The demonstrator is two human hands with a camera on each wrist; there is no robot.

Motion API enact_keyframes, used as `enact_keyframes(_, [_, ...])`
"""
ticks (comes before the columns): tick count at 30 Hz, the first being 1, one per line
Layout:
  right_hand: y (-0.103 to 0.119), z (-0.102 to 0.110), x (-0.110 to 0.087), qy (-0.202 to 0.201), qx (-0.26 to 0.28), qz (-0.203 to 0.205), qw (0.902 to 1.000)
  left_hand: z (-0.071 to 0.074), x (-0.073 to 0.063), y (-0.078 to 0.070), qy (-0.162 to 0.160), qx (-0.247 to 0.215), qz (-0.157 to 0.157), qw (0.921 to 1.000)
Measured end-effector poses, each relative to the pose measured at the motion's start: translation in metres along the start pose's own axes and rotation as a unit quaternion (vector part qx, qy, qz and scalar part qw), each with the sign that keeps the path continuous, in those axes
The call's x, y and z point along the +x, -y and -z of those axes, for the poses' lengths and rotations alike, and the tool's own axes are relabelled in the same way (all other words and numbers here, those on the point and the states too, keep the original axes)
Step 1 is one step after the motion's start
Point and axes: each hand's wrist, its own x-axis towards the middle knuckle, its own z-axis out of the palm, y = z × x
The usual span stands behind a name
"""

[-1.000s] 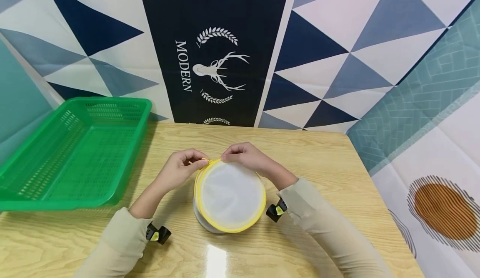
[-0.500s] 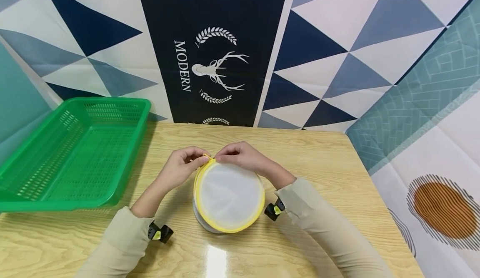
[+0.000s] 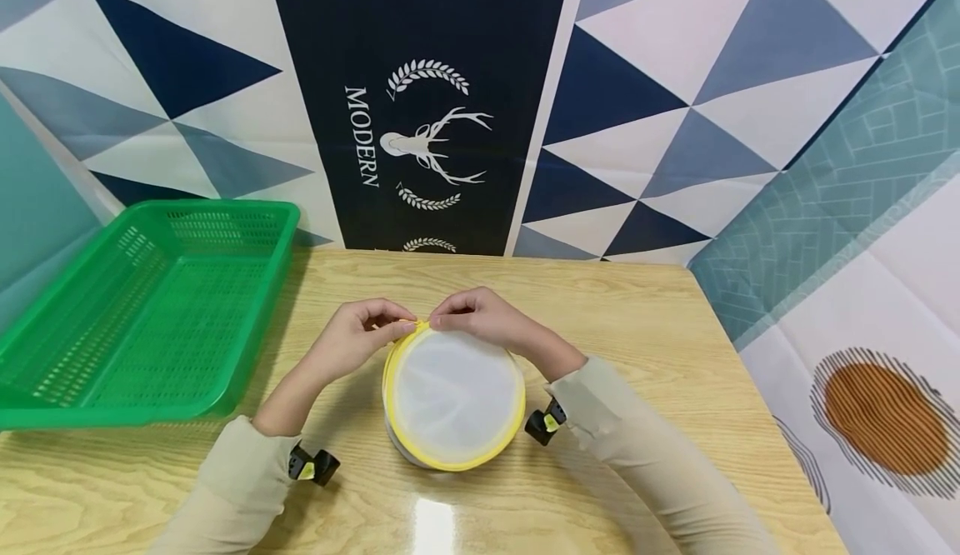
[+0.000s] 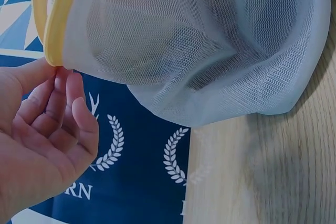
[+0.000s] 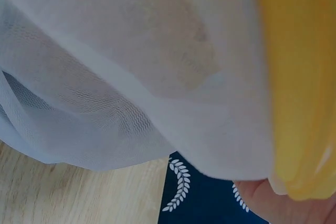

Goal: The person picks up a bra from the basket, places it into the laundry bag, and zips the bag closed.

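Note:
A round white mesh laundry bag with yellow trim stands on the table, its flat top facing up. At its far edge, my left hand pinches the yellow rim between thumb and forefinger; the other fingers curl loosely below in the left wrist view. Close beside it, my right hand pinches the same rim with thumb and fingers. The mesh side wall hangs in soft folds down to the wooden surface. In the right wrist view the yellow band hides most of the right hand.
To the left stands a green plastic basket with slotted walls. Behind the wooden table rises a patterned cloth backdrop. More patterned cloth hangs along the right side.
My right hand has shifted slightly left along the rim, closer to my left hand. The yellow edges at the bag's upper left now lie closer together. The bag has shifted a little left.

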Motion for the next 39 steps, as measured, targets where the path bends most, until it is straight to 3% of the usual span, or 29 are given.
enact_keyframes(13, [-0.001,0.003,0.0,-0.006,0.02,-0.026,0.9994,-0.003,-0.003,-0.002,-0.014,0.007,-0.02,0.9997])
enact_keyframes(22, [-0.007,0.007,0.0,-0.005,0.044,-0.033,0.9985,0.0,-0.007,0.002,-0.013,0.003,-0.01,0.9999])
enact_keyframes(26, [-0.008,0.007,0.001,-0.012,0.026,-0.018,0.9994,0.0,-0.006,0.001,-0.017,0.001,-0.004,0.9998])
enact_keyframes(32, [0.0,0.008,0.001,-0.042,-0.047,0.04,0.9972,0.0,-0.004,-0.006,-0.025,-0.014,-0.006,0.9996])
enact_keyframes(39, [0.007,0.009,-0.002,-0.014,-0.09,0.098,0.991,-0.004,-0.003,-0.015,-0.026,-0.024,-0.017,0.9992])
